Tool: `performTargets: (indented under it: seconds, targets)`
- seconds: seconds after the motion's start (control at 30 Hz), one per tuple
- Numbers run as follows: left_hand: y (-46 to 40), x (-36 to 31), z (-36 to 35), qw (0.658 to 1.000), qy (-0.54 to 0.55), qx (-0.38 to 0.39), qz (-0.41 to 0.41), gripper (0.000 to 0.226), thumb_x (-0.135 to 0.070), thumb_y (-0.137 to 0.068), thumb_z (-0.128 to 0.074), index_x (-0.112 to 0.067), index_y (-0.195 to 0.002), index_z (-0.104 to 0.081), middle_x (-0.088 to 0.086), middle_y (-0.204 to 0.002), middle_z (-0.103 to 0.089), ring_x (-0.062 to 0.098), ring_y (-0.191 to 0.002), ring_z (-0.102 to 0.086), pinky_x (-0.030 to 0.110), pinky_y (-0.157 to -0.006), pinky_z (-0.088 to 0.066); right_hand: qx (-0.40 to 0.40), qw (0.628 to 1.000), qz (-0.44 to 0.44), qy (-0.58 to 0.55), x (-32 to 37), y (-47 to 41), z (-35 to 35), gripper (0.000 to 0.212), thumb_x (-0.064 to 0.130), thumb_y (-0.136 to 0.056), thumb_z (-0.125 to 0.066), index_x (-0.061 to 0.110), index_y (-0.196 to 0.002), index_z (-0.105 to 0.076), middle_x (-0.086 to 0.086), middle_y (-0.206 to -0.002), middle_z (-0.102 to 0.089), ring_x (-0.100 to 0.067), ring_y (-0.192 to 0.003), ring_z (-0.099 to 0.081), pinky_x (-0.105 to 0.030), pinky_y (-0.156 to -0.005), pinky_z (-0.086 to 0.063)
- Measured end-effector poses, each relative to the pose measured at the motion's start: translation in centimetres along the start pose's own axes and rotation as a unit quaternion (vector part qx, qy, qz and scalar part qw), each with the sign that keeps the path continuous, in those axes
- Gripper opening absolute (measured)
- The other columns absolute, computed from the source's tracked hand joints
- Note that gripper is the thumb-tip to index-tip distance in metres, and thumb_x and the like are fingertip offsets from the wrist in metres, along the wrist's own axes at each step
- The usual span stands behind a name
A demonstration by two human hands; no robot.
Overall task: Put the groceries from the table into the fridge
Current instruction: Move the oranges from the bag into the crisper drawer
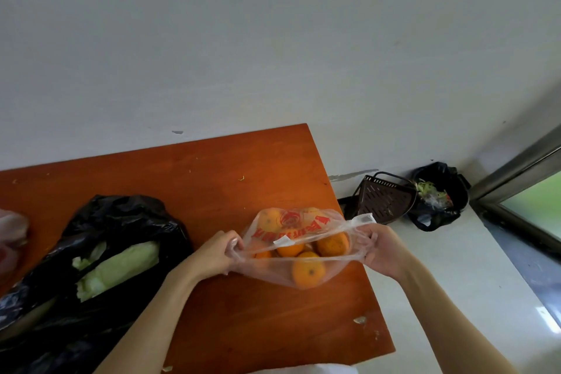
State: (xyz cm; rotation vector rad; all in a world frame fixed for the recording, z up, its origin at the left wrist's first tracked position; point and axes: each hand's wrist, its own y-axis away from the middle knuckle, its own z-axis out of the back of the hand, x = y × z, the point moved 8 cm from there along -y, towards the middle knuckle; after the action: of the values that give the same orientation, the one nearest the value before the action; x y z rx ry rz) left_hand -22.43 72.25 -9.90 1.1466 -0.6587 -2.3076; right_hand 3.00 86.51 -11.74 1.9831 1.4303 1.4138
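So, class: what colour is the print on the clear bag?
Red print, head view.

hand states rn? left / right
Left hand: closed, gripping the left edge of the clear bag of oranges.
Right hand: closed, gripping the bag's right edge.

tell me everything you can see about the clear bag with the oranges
The clear bag is thin see-through plastic with red print on its far side. It holds several oranges and sits near the right edge of the orange-brown table. The left hand and right hand each grip a side of its mouth, pulling it open.
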Motion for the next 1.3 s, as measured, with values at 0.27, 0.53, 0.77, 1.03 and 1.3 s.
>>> performTargets:
  seconds: [0.27, 0.53, 0.77, 1.03, 1.3]
  targets:
    - [0.3, -1.4, 0.6, 0.906, 0.377, 0.191, 0.031, 0.018, -0.022, -0.085, -0.06, -0.01, -0.075, -0.069, 0.003, -0.067, -0.057, 0.011, -0.061, -0.057, 0.025, -0.063, -0.048, -0.013, 0.969, -0.014, 0.246, -0.4, -0.2, 1.1, 0.023, 0.032, -0.077, -0.064, 0.01, -0.07, -0.064, 0.005, -0.044, -0.041, -0.006, -0.038, -0.034, -0.014, -0.038, -0.031]
    - [-2.9, -1.1, -2.4, 0.667, 0.733, 0.128, 0.045, 0.025, -0.024, -0.089, -0.055, -0.009, -0.106, -0.064, 0.001, -0.069, -0.062, 0.014, -0.058, -0.06, 0.027, -0.056, -0.051, 0.005, 0.996, -0.015, -0.092, -1.5, -1.7, 1.0, 0.021, 0.021, -0.089, -0.052, 0.003, -0.082, -0.062, -0.01, -0.055, -0.06, -0.02, -0.048, -0.06, -0.023, -0.051, -0.05]
    - [-3.6, -0.4, -4.1, 0.712, 0.695, 0.08, 0.058, 0.042, -0.027, -0.083, -0.058, -0.023, -0.124, -0.057, 0.009, -0.11, -0.068, 0.019, -0.082, -0.068, 0.037, -0.072, -0.057, 0.038, 0.991, -0.04, -0.122, -2.6, -1.1, 1.6, 0.03, 0.014, -0.072, -0.076, 0.001, -0.098, -0.065, -0.012, -0.072, -0.064, -0.024, -0.064, -0.063, -0.037, -0.067, -0.056]
    - [-2.4, 0.2, -4.3, 0.778, 0.62, 0.037, 0.1, 0.045, -0.014, -0.078, -0.063, -0.016, -0.122, -0.058, 0.01, -0.111, -0.068, 0.022, -0.093, -0.066, 0.036, -0.073, -0.054, -0.134, 0.968, -0.094, -0.192, -5.2, -2.4, 3.1, 0.025, 0.017, -0.079, -0.065, 0.001, -0.095, -0.056, -0.012, -0.07, -0.054, -0.02, -0.061, -0.054, -0.026, -0.048, -0.049]
    - [0.3, -3.3, 2.4, 0.95, 0.041, -0.307, -0.028, 0.073, -0.025, -0.078, -0.073, -0.015, -0.138, -0.033, 0.012, -0.14, -0.036, 0.026, -0.125, -0.042, 0.038, -0.098, -0.041, -0.352, 0.848, 0.234, 0.319, 2.3, 3.1, 3.2, 0.029, 0.035, -0.093, -0.05, 0.014, -0.073, -0.053, 0.0, -0.07, -0.049, -0.019, -0.07, -0.046, -0.03, -0.064, -0.035]
